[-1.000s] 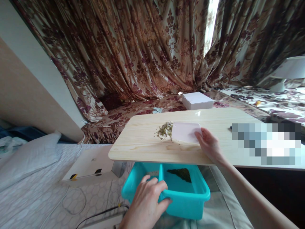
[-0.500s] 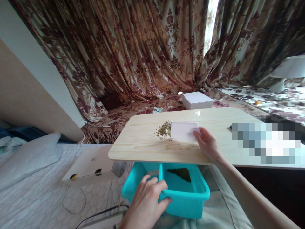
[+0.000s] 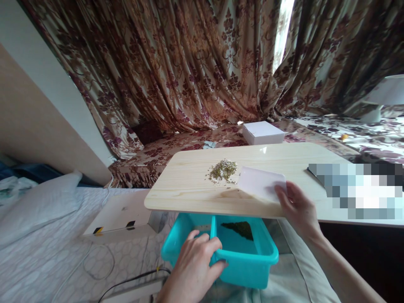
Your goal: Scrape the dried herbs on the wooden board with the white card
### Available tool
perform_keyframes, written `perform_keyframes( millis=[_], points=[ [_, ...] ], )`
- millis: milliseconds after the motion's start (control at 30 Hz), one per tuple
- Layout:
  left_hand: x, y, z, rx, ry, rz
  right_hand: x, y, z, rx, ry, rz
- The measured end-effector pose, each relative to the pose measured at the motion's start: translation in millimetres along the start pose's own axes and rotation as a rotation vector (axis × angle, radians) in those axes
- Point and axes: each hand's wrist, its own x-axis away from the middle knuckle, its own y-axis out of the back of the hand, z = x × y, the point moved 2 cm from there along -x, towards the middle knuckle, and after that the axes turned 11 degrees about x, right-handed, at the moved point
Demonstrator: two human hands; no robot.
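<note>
My right hand (image 3: 298,208) pinches the right end of a thin white plastic board (image 3: 260,183), tilted just above the light wooden tabletop (image 3: 183,181). A loose heap of small greenish and whitish grains (image 3: 223,169) lies on the tabletop, a short gap left of the board. My left hand (image 3: 198,263) is closed over the near rim of a turquoise divided bin (image 3: 249,256), thumb outside, beside the divider. Dark green grains (image 3: 241,230) lie in the bin's right compartment. The left compartment is partly hidden by my left hand.
The bin stands below the tabletop's near edge. A blurred-out object (image 3: 356,189) lies at the tabletop's right. Behind it are a white box (image 3: 263,129) and patterned curtains (image 3: 189,63). A flat white carton (image 3: 120,214) and a black cable (image 3: 132,280) lie on the bed at left.
My right hand has drawn the white board right and nearer to me, away from the grain heap, which now shows more fully. My left hand and the bin stay in place.
</note>
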Motion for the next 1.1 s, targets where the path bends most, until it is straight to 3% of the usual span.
perform_keyframes(
  millis=[167,567,900,1100],
  points=[
    [0.1,-1.1,0.6,-0.007,0.005,0.0,11.8,-6.9,6.1,0.011,0.023,0.051],
    [0.6,-0.7,5.4,0.01,-0.007,-0.013,-9.3,-23.5,5.2,-0.019,0.022,0.186],
    [0.6,1.1,5.1,0.003,0.011,-0.017,-25.5,-41.3,1.0,-0.053,0.079,0.181],
    [0.8,0.1,5.8,0.008,0.0,-0.02,-24.7,-40.6,-1.0,-0.062,0.088,0.199]
  ],
)
